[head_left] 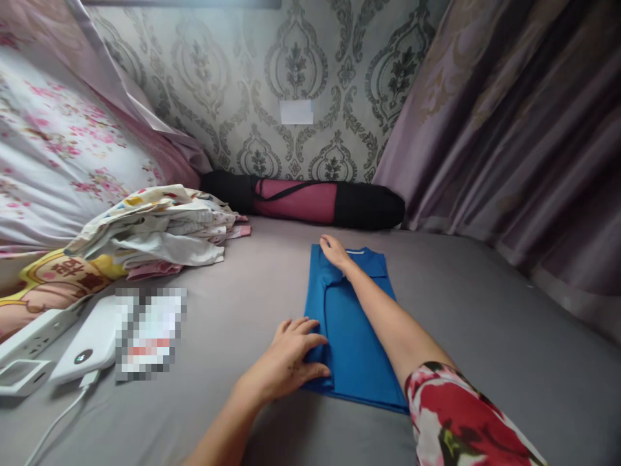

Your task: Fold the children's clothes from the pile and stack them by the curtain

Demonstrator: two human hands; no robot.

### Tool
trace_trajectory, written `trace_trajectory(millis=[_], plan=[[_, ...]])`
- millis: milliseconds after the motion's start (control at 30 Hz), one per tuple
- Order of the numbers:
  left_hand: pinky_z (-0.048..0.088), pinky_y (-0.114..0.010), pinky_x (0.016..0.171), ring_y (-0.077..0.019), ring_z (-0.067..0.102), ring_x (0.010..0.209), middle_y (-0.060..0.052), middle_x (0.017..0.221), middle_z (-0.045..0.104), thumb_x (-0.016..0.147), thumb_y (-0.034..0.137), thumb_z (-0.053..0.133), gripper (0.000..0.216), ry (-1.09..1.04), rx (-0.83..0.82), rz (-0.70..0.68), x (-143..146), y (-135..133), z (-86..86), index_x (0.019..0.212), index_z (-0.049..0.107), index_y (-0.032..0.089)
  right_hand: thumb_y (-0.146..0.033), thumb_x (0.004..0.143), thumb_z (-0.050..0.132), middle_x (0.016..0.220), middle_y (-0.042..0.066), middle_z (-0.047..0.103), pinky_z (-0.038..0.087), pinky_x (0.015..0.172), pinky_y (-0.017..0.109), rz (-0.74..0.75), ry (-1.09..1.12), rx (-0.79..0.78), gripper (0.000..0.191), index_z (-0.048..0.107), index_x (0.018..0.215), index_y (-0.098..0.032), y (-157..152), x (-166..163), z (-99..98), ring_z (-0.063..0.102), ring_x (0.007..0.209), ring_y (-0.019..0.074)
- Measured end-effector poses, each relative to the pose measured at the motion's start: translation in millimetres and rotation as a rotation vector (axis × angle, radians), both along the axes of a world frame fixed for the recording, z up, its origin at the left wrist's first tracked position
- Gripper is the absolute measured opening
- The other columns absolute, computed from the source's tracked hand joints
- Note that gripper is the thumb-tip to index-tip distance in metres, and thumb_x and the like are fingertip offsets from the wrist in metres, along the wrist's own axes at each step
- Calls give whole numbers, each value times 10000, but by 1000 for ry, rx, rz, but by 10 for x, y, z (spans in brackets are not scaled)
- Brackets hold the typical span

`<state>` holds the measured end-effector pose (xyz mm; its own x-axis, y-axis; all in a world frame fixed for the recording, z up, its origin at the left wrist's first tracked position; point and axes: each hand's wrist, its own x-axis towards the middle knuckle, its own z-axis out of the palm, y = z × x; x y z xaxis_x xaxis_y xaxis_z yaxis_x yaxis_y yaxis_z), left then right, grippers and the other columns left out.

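Observation:
A blue garment (361, 330), probably a shirt, lies folded into a long rectangle on the grey bed sheet. A small pale label shows at its far end, near the neckline. My left hand (298, 356) rests on the near left edge of the garment, fingers spread over the folded side. Reaching across the cloth, my right hand (334, 252) lies at the far left corner, with its fingers extended along the fabric. My right forearm covers part of the garment's right side.
A heap of light clothes (165, 226) lies to the left. Nearer are a white power bank (94, 340) with a cable, a power strip (41, 333) and a blurred-out packet (152, 333). A black and maroon roll bag (295, 200) lies along the wall; curtains (485, 123) hang at right.

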<state>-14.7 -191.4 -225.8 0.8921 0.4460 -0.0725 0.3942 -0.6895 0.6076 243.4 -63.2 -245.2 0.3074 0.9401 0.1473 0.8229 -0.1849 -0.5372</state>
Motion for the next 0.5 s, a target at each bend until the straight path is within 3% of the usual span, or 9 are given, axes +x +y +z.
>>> trace_trajectory(millis=[67,200,300,500], plan=[[303,-428,1028,-268,463,1186,-76,1237,563,792,567,640,428,-61,-8,7,6,-15,41,1110,631,280,-224,914,446,1228,85,617,387,986,293,31,-9,33,340,609,1207,-171,-211,91,74,554,1123,163],[341,-346,885,-218,500,972,-33,986,583,751,536,697,361,-45,-30,-33,8,-51,48,947,626,242,-165,780,624,920,25,652,448,849,274,338,-66,27,155,693,918,-186,-753,127,61,597,871,159],[316,-331,891,-181,517,903,4,932,591,763,404,718,241,-6,-57,-66,-6,-61,10,902,609,240,-160,780,651,972,46,619,427,889,280,452,-190,14,174,675,952,-175,-1041,70,-7,567,942,174],[339,-305,884,-171,551,891,7,949,633,775,274,653,129,27,-61,-108,-22,-54,48,901,639,250,-159,949,425,1133,102,566,409,908,284,393,-444,-44,262,607,1137,-169,-1128,-38,-42,520,1072,198]])
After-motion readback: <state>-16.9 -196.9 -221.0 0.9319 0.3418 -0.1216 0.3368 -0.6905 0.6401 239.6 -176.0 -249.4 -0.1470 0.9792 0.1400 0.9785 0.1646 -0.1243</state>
